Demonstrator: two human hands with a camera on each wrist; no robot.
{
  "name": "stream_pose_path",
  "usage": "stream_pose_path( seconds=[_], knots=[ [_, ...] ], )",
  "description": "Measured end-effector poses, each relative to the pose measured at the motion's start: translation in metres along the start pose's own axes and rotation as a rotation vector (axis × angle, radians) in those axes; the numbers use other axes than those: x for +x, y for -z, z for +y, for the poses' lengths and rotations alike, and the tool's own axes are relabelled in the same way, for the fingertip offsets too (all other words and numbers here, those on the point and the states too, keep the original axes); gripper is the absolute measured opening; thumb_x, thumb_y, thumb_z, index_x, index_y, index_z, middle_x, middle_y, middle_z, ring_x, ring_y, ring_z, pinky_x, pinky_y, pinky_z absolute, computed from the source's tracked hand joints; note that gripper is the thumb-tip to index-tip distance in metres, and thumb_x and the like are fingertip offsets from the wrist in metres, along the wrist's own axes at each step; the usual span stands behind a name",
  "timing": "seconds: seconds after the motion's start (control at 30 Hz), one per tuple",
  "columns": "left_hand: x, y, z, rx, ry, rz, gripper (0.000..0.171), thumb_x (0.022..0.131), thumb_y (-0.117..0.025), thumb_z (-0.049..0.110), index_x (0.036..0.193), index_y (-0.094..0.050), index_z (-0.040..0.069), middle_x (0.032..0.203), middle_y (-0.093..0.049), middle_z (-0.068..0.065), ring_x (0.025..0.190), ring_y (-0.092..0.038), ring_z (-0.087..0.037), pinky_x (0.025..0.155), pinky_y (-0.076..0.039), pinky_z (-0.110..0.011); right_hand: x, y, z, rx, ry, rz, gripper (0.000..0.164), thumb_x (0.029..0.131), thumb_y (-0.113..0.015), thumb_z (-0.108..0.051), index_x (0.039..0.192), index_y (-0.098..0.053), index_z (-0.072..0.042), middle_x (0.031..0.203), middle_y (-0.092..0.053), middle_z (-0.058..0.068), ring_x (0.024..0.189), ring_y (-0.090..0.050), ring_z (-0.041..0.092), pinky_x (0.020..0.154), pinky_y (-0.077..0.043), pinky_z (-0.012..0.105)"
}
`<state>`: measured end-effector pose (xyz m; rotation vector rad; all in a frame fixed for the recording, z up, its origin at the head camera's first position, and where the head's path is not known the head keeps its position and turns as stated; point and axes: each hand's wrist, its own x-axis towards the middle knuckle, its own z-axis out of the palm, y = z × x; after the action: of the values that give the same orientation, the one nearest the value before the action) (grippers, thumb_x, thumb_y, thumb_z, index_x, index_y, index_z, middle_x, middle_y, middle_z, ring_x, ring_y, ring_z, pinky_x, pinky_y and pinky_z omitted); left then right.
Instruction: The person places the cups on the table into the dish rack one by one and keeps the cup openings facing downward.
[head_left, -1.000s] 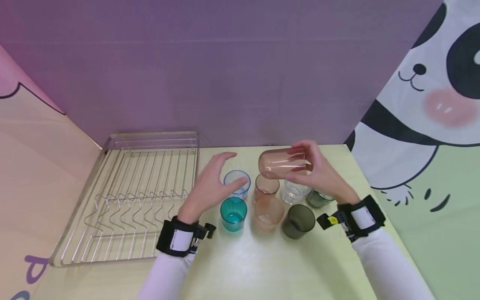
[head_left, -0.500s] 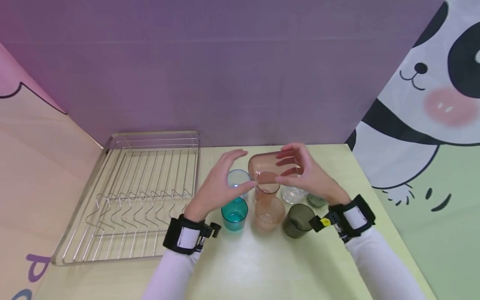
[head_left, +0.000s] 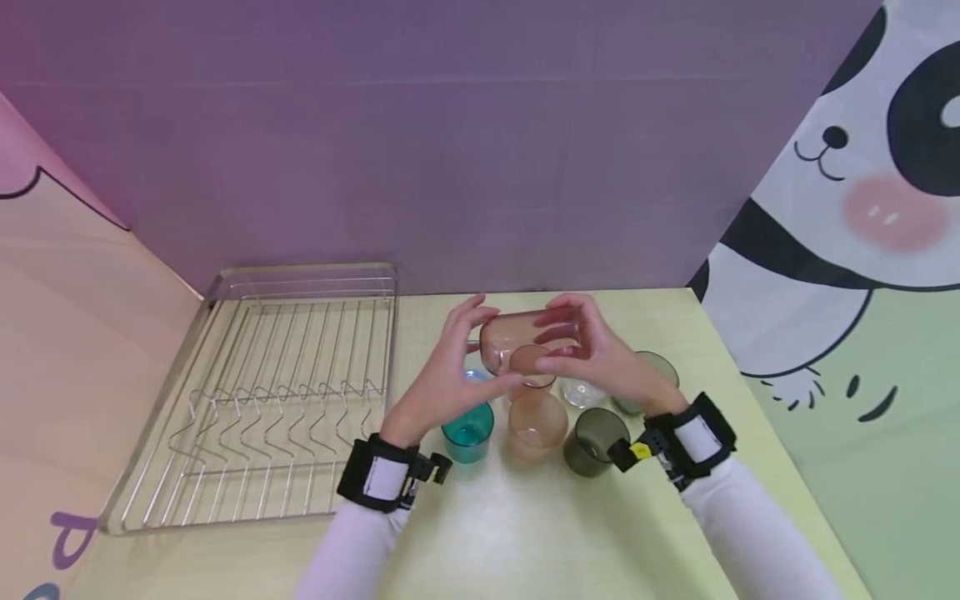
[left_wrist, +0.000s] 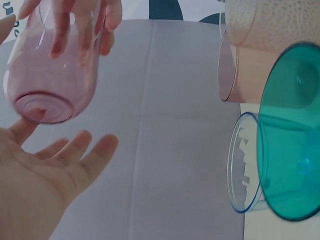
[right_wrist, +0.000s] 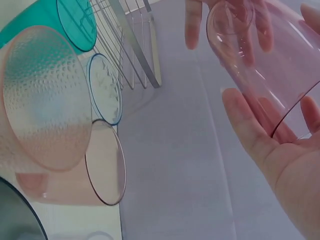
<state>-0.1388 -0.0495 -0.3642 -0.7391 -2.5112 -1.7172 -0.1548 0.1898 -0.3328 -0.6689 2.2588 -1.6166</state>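
Note:
My right hand point(head_left: 603, 362) grips a pink drinking glass point(head_left: 501, 333) near its open end, with the glass lying on its side in the air. Its rounded base points left, towards my left hand point(head_left: 450, 371). In the left wrist view, the left fingers point(left_wrist: 90, 160) are spread loosely at the base of the glass point(left_wrist: 52, 95). Below the hands stand a teal glass point(head_left: 468, 437), a dimpled peach glass point(head_left: 537, 427) and a dark grey glass point(head_left: 596, 443). Behind them is another pink glass point(head_left: 532, 367); a blue-rimmed glass point(left_wrist: 244, 170) is mostly hidden by the left hand in the head view.
A wire dish rack point(head_left: 300, 333) occupies the left of the pale table point(head_left: 510, 533). A clear glass point(head_left: 581, 393) and a greenish glass point(head_left: 662, 365) stand partly behind the right hand. A purple backdrop point(head_left: 450, 167) rises at the table's far edge.
The right hand has carried the pink glass leftwards and slightly down. My left hand has moved a little right, so its fingers now come up beside the base.

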Motion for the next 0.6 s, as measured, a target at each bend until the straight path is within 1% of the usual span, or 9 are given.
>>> stream_pose_path(
  seconds=[0.07,0.2,0.27,0.3,0.37,0.43,0.47,0.6],
  knots=[
    [-0.001,-0.002,0.000,-0.024,-0.008,0.003,0.087,0.082,-0.080,0.032,0.150,-0.030,0.012,0.165,-0.015,-0.002,0.146,-0.033,-0.022,0.115,-0.039,-0.049,-0.001,-0.003,-0.001,0.000,0.000,-0.009,0.068,0.091,-0.070,-0.017,0.141,-0.023,-0.017,0.142,-0.042,0.011,0.129,-0.049,0.033,0.104,-0.050,0.043],
    [-0.001,-0.007,0.000,-0.101,-0.006,0.004,0.092,0.082,-0.081,0.027,0.152,-0.022,0.016,0.159,-0.027,-0.004,0.144,-0.037,-0.023,0.117,-0.037,-0.050,0.000,-0.007,-0.001,0.010,0.015,-0.020,0.069,0.092,-0.070,-0.017,0.141,-0.022,-0.016,0.141,-0.043,0.009,0.129,-0.049,0.032,0.104,-0.050,0.041],
    [0.000,-0.008,0.000,-0.161,0.005,0.002,0.093,0.081,-0.082,0.022,0.152,-0.020,0.018,0.154,-0.034,-0.007,0.140,-0.042,-0.024,0.113,-0.042,-0.050,0.001,-0.009,0.000,0.019,0.019,-0.016,0.069,0.092,-0.070,-0.017,0.141,-0.022,-0.017,0.142,-0.044,0.009,0.129,-0.050,0.032,0.103,-0.051,0.037],
    [0.000,-0.009,-0.001,-0.177,0.009,0.002,0.093,0.081,-0.082,0.022,0.151,-0.021,0.018,0.151,-0.038,-0.008,0.138,-0.043,-0.024,0.111,-0.043,-0.050,0.001,-0.010,0.000,0.027,0.021,-0.015,0.070,0.091,-0.071,-0.017,0.141,-0.022,-0.017,0.142,-0.044,0.009,0.129,-0.050,0.032,0.103,-0.052,0.036],
    [0.001,-0.011,-0.002,-0.195,0.018,0.005,0.088,0.081,-0.082,0.021,0.148,-0.024,0.017,0.147,-0.042,-0.009,0.134,-0.047,-0.024,0.108,-0.046,-0.049,0.002,-0.011,0.001,0.035,0.024,-0.014,0.071,0.091,-0.071,-0.017,0.142,-0.021,-0.015,0.143,-0.045,0.010,0.129,-0.050,0.033,0.102,-0.052,0.032],
    [0.000,-0.012,-0.003,-0.203,0.019,0.005,0.084,0.082,-0.081,0.020,0.146,-0.027,0.017,0.142,-0.047,-0.009,0.127,-0.051,-0.023,0.103,-0.050,-0.046,0.002,-0.011,0.002,0.045,0.010,-0.015,0.071,0.091,-0.071,-0.017,0.142,-0.021,-0.017,0.142,-0.046,0.009,0.129,-0.051,0.031,0.101,-0.053,0.029],
    [0.000,-0.012,-0.003,-0.205,0.015,0.002,0.082,0.082,-0.081,0.022,0.145,-0.028,0.017,0.141,-0.048,-0.008,0.124,-0.053,-0.025,0.101,-0.051,-0.046,0.002,-0.011,0.002,0.051,0.007,-0.019,0.072,0.091,-0.071,-0.018,0.142,-0.020,-0.016,0.142,-0.047,0.009,0.130,-0.050,0.032,0.100,-0.053,0.029],
    [-0.001,-0.013,-0.003,-0.236,-0.009,-0.005,0.078,0.084,-0.079,0.019,0.146,-0.032,0.019,0.139,-0.049,-0.009,0.114,-0.059,-0.026,0.093,-0.056,-0.044,0.002,-0.013,0.001,0.066,-0.013,-0.034,0.072,0.091,-0.072,-0.019,0.142,-0.020,-0.020,0.141,-0.047,0.011,0.129,-0.050,0.038,0.098,-0.055,0.032]
  ],
)
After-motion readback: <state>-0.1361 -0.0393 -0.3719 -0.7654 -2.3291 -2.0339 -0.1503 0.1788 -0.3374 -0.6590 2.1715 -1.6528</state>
